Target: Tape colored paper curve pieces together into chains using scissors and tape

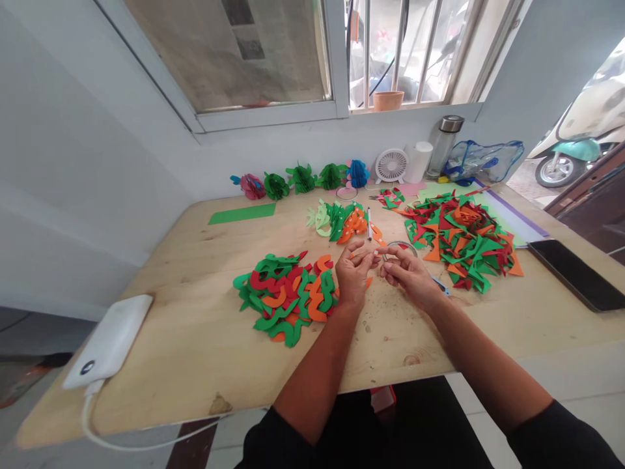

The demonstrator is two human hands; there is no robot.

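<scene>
Over the middle of the wooden table (195, 293), my left hand (354, 273) and my right hand (407, 273) almost meet. My left thumb and fingers pinch a tiny white piece, and my right forefinger reaches to it. The other right fingers are curled; whether they hold anything is too small to tell. To the left of my left hand lies a pile of curved green, red and orange cutouts (288, 296). Just beyond the hands are a white pen (370, 225), orange dotted pieces (354, 226) and a roll of tape (400, 247). A blue tool (441, 285) lies beside my right wrist.
Paper scraps (463, 234) are heaped at the right, near a black phone (579, 273). Paper figures (301, 178), a small fan (391, 165) and a bottle (445, 146) line the wall. A white power bank (110, 342) with a cable sits at the left.
</scene>
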